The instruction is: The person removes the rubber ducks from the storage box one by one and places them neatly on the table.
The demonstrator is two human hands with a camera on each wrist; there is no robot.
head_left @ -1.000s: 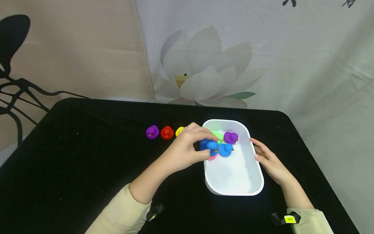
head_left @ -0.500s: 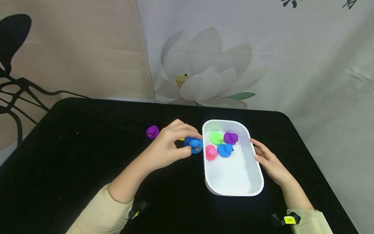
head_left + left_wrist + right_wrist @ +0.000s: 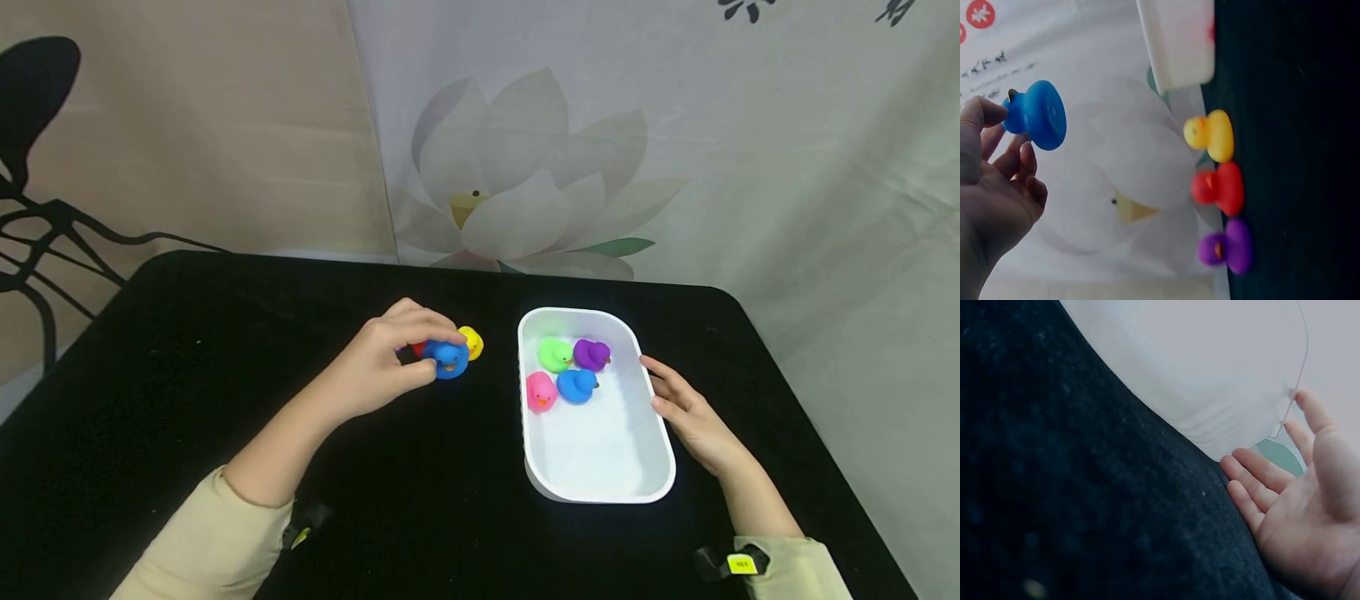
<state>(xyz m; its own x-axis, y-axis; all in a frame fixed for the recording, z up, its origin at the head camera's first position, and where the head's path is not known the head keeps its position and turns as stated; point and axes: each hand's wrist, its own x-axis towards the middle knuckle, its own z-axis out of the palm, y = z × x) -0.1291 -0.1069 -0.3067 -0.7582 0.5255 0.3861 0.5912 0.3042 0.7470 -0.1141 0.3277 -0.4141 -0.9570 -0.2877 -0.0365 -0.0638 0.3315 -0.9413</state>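
The left hand (image 3: pixel 386 362) pinches 1 blue duck (image 3: pixel 447 362) above the counter (image 3: pixel 187 417), left of the tray (image 3: pixel 600 454); the right hand (image 3: pixel 693 421), uncurled, touches the tray's right side. A slack grip could drop the blue duck onto 3 lined-up ducks (image 3: pixel 1231 189). Counted: 1 tray, 4 ducks inside (image 3: pixel 576 387), 8 ducks overall.

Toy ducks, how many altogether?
8: green, purple, pink and blue ones in the white plastic tray; another blue one in the left hand; yellow, red and purple ones on the black table.
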